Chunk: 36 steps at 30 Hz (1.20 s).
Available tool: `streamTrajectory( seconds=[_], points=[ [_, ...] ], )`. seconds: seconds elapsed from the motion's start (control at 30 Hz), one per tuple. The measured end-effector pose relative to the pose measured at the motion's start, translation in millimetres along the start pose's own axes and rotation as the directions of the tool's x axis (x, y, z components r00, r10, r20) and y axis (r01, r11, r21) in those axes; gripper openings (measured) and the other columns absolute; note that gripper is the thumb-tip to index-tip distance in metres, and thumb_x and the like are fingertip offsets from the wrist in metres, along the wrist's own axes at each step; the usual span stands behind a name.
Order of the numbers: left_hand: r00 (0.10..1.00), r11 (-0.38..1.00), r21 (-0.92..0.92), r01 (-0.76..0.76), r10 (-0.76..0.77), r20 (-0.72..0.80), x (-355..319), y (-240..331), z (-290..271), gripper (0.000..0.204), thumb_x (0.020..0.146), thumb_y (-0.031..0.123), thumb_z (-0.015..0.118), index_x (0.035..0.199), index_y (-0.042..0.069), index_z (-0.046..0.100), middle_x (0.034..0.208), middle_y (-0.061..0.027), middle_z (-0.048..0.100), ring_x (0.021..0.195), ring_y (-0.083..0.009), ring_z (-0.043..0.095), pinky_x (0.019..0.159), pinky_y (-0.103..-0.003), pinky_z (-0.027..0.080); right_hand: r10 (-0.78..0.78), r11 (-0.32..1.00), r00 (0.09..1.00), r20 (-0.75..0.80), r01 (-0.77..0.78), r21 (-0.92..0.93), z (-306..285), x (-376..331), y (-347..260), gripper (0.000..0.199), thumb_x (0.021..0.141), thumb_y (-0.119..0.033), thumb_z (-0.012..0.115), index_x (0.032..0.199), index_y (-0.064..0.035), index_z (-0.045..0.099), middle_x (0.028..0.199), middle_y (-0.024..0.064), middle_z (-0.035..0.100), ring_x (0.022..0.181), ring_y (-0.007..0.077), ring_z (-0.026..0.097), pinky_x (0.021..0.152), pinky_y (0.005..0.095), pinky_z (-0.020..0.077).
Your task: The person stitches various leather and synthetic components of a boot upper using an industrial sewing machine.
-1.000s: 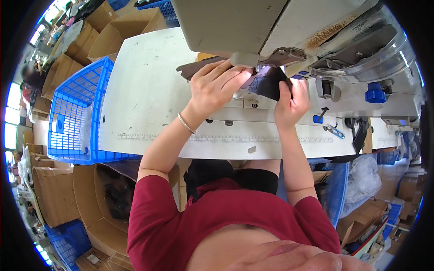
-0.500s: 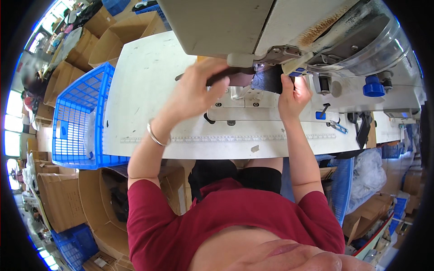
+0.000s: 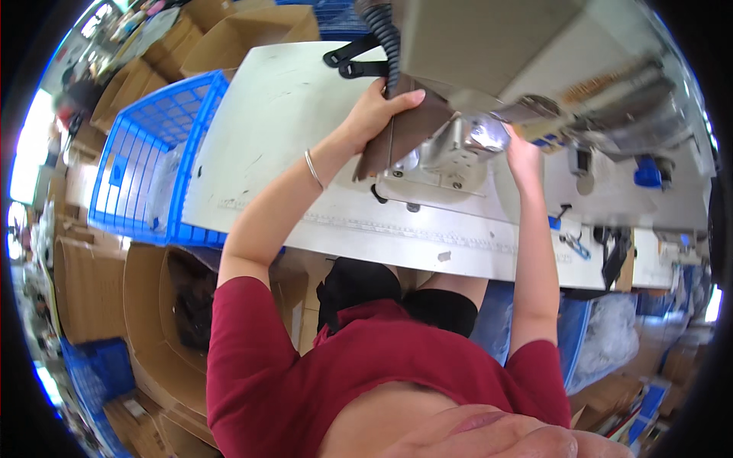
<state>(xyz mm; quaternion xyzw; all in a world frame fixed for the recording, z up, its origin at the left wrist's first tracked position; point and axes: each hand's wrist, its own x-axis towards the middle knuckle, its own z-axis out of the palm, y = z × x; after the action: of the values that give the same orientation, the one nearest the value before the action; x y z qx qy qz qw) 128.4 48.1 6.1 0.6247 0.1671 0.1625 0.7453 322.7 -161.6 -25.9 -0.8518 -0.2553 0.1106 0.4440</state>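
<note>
A flat brown leather-like piece (image 3: pixel 403 137) with folded edges lies at the left side of the sewing machine (image 3: pixel 489 53). My left hand (image 3: pixel 376 114) grips it from the left, thumb on top and the other fingers mostly out of sight. Its right end reaches toward the shiny metal parts (image 3: pixel 487 134) under the machine head. On the other side of those parts is my right hand (image 3: pixel 524 159), raised close to the machine. Its fingertips are blurred and partly hidden by the machine head, so what they touch cannot be made out.
Black slotted straps (image 3: pixel 355 61) lie on the white table (image 3: pixel 259 114) behind my left hand. A blue plastic basket (image 3: pixel 137 175) stands at the table's left edge, with cardboard boxes (image 3: pixel 153 305) around it. Small blue-handled snips (image 3: pixel 576 246) lie at the right.
The view has shifted. My left hand, in the air over the brown piece before, now grips it, and the piece is tilted. The dark panel by my right hand no longer shows.
</note>
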Motion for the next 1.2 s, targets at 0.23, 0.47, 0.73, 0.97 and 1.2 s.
streamTrajectory(
  seconds=[0.23, 0.47, 0.73, 0.97, 1.2],
  points=[
    [0.871, 0.959, 0.020, -0.281, 0.264, -0.413, -101, -8, -36, 0.073, 0.076, 0.020, 0.076, 0.130, -0.007, 0.034, 0.115, -0.0167, 0.054, 0.099, -0.0204, 0.058, 0.082, -0.031, 0.052, -0.392, 0.915, 0.912, -0.118, 0.400, 0.056, 11, -135, 32, 0.029, 0.087, -0.005, 0.054, 0.115, 0.0000, 0.059, 0.119, 0.0120, 0.058, 0.114, 0.0251, 0.052, 0.101, 0.0348, 0.0359],
    [0.315, 0.933, 0.269, -0.241, 0.337, -0.887, -244, -9, -81, 0.070, 0.079, 0.021, 0.074, 0.133, -0.002, 0.037, 0.123, -0.0115, 0.051, 0.107, -0.0187, 0.052, 0.094, -0.032, 0.043, -0.466, 0.880, 0.883, -0.055, 0.455, -0.139, -38, -181, 63, 0.023, 0.091, -0.004, 0.052, 0.111, 0.0018, 0.061, 0.116, 0.0124, 0.059, 0.113, 0.0233, 0.053, 0.100, 0.0327, 0.0364],
    [0.212, 0.892, 0.436, 0.117, 0.406, -0.889, -332, -127, -83, 0.055, 0.093, 0.020, 0.054, 0.138, -0.001, 0.030, 0.140, -0.0171, 0.035, 0.128, -0.0224, 0.038, 0.106, -0.035, 0.031, 0.061, 0.994, 0.789, -0.611, 0.006, 0.107, -113, -264, 167, 0.024, 0.095, -0.008, 0.049, 0.112, 0.0055, 0.060, 0.105, 0.0105, 0.064, 0.098, 0.0162, 0.058, 0.092, 0.0287, 0.0424],
    [0.660, 0.734, -0.198, 0.649, -0.673, -0.333, -231, -374, -127, 0.047, 0.091, 0.034, 0.051, 0.127, 0.003, 0.051, 0.126, -0.0093, 0.055, 0.118, -0.0234, 0.049, 0.097, -0.036, 0.040, 0.155, 0.985, 0.589, -0.793, -0.150, 0.081, -154, -310, 250, 0.020, 0.092, -0.009, 0.054, 0.104, 0.0014, 0.067, 0.100, 0.0082, 0.068, 0.091, 0.0138, 0.062, 0.085, 0.0259, 0.0462],
    [0.816, 0.801, 0.596, 0.059, -0.382, 0.433, -106, -410, -38, 0.056, 0.090, 0.042, 0.050, 0.131, 0.004, 0.047, 0.131, -0.0102, 0.052, 0.118, -0.0244, 0.050, 0.101, -0.036, 0.039, 0.576, 0.751, 0.167, -0.800, -0.494, 0.438, -196, -503, 441, 0.018, 0.088, -0.003, 0.055, 0.097, -0.0008, 0.070, 0.091, 0.0067, 0.069, 0.082, 0.0125, 0.063, 0.078, 0.0227, 0.0471]
  ],
)
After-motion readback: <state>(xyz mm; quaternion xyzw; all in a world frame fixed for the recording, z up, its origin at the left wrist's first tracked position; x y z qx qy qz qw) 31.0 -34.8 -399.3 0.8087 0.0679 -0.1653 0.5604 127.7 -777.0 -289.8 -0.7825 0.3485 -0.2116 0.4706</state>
